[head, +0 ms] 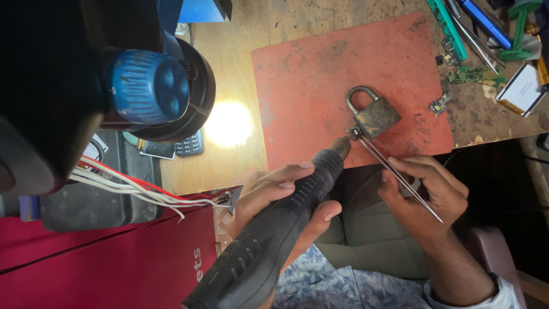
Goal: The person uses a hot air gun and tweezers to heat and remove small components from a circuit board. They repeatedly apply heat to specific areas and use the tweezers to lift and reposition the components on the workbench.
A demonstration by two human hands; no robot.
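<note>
Left hand point(283, 197) wrapped tight around a dark rotary tool point(274, 237), right hand point(420, 191) pinching thin tweezers point(394, 174), both tips meeting a small chip point(354, 133) beside a brass padlock point(372, 113), lying on the red mat point(320, 74), circuit boards point(466, 71) beyond

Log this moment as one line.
left hand: grips black rotary tool | right hand: holds metal tweezers | small part pinched beside brass padlock | red mat

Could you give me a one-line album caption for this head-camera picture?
Left hand aims a black rotary tool at a padlock on a red mat; right hand steadies tweezers.
</note>
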